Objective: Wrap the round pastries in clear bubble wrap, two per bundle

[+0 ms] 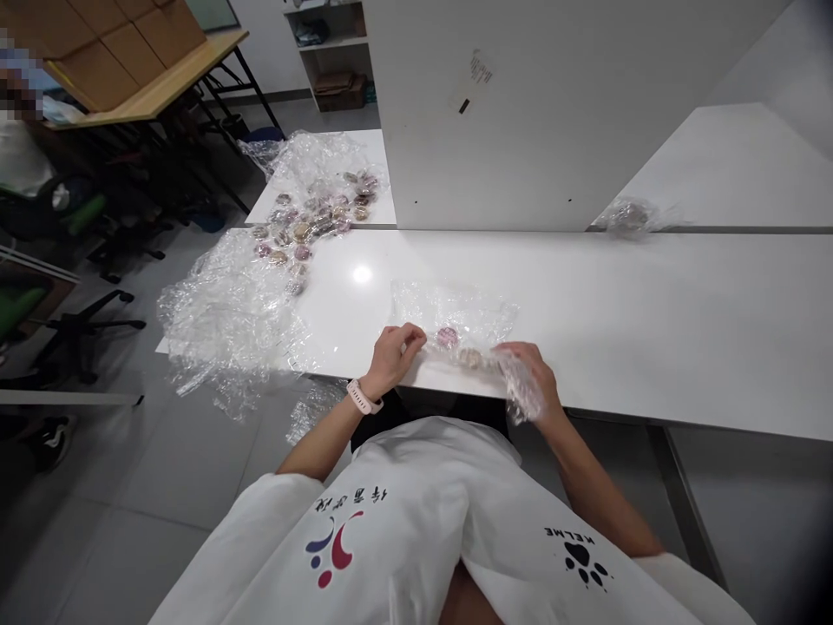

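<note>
In front of me a crinkled sheet of clear plastic wrap (455, 304) lies spread near the table's front edge. On it rest a small round pinkish-purple piece (447, 337) and a beige one (469, 357); their kind is too small to make out. My left hand (394, 354), with a pale band on its wrist, pinches the wrap's near left side, thumb and finger together. At the right end my right hand (534, 375) is closed on the wrap, and a bunched part of the plastic covers some of its fingers.
A large heap of clear plastic (227, 304) spills over the white table's left edge. Several small round wrapped pieces (318, 217) lie beyond it. A white upright panel (482, 113) stands behind the table. One plastic bundle (628, 217) sits at the back right. Office chairs (71, 321) are at left.
</note>
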`<state>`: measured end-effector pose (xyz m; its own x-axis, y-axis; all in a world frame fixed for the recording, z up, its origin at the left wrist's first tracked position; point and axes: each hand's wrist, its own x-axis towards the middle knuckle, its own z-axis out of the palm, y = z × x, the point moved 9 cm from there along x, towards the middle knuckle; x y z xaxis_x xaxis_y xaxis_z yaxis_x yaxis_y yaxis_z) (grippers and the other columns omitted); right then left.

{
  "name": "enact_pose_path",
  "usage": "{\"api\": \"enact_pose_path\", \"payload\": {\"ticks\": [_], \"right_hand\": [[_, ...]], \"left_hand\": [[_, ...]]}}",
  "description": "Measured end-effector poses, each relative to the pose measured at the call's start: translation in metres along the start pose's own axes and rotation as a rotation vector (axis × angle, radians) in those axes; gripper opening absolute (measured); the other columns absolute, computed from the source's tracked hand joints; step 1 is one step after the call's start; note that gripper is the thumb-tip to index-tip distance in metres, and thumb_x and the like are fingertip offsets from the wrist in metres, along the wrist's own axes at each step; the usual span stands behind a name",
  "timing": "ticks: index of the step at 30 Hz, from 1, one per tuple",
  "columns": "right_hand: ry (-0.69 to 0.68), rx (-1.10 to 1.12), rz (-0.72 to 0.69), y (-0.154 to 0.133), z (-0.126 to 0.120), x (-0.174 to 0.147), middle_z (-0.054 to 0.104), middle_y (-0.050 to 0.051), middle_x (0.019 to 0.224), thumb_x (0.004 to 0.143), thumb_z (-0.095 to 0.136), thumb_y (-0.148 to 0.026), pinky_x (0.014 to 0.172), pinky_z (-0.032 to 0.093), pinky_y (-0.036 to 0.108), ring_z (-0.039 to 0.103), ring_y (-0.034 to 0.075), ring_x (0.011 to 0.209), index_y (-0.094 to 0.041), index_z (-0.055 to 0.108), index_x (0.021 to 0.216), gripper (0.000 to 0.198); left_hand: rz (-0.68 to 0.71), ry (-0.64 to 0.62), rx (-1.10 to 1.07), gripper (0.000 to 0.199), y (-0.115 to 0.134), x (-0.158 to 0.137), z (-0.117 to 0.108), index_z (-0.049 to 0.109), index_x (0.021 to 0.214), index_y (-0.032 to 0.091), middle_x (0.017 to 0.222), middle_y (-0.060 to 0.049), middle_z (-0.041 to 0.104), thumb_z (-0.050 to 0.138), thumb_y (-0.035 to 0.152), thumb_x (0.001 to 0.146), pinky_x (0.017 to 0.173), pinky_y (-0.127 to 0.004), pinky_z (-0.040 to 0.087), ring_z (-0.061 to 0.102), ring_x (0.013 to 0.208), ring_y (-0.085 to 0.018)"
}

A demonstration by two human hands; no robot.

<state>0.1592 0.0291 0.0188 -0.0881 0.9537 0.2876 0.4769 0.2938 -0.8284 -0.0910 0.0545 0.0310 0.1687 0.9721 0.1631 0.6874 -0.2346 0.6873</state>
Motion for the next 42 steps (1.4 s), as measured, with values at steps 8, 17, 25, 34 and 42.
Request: {"api": "enact_pose_path", "payload": {"ticks": [8, 17, 25, 34, 42], "right_hand": [[-0.173, -0.126, 0.36, 0.038, 0.043, 0.084, 0.063, -0.001, 0.063, 0.08, 0.065, -0.044, 0.061, 0.042, 0.029, 0.056, 0.015, 0.059, -0.021, 0.057, 0.063, 0.029], [-0.251, -0.133, -0.126, 0.007, 0.044, 0.051, 0.052, 0.008, 0.147, 0.092, 0.053, -0.055, 0.092, 0.05, 0.041, 0.057, 0.025, 0.119, -0.028, 0.053, 0.139, 0.054], [-0.262, -0.171, 0.166, 0.03, 0.048, 0.059, 0.066, 0.002, 0.07, 0.091, 0.052, -0.053, 0.069, 0.047, 0.033, 0.062, 0.02, 0.071, -0.023, 0.068, 0.086, 0.035], [-0.313, 0.013, 0.419, 0.036, 0.058, 0.088, 0.061, -0.006, 0.057, 0.077, 0.067, -0.042, 0.058, 0.048, 0.028, 0.059, 0.015, 0.052, -0.025, 0.059, 0.113, 0.041], [-0.305, 0.063, 0.341, 0.029, 0.064, 0.075, 0.06, -0.004, 0.058, 0.081, 0.062, -0.043, 0.058, 0.045, 0.026, 0.058, 0.014, 0.056, -0.024, 0.067, 0.105, 0.031]], "left_hand": [[0.407, 0.038, 0.152, 0.039, 0.053, 0.0, 0.024, 0.055, 0.127, 0.024, 0.137, -0.011, 0.059, 0.047, 0.017, 0.09, 0.11, -0.05, 0.04, 0.05, 0.134, -0.028], [0.177, -0.204, -0.035, 0.041, 0.017, 0.025, 0.046, 0.056, 0.125, 0.023, 0.122, -0.009, 0.067, 0.065, 0.02, 0.085, 0.094, -0.043, 0.052, 0.062, 0.11, -0.026], [-0.207, -0.283, -0.143, 0.035, -0.013, 0.038, 0.03, 0.056, 0.115, 0.022, 0.074, -0.001, 0.066, 0.063, 0.046, 0.091, 0.059, -0.03, 0.046, 0.062, 0.067, -0.019], [0.231, -0.159, 0.54, 0.049, 0.05, 0.012, 0.02, 0.054, 0.135, 0.017, 0.145, -0.014, 0.054, 0.056, 0.012, 0.086, 0.117, -0.054, 0.03, 0.045, 0.138, -0.034], [-0.317, 0.1, -0.236, 0.044, -0.03, 0.035, 0.021, 0.056, 0.136, 0.016, 0.152, -0.011, 0.049, 0.045, 0.02, 0.093, 0.122, -0.047, 0.026, 0.034, 0.148, -0.028]]}}
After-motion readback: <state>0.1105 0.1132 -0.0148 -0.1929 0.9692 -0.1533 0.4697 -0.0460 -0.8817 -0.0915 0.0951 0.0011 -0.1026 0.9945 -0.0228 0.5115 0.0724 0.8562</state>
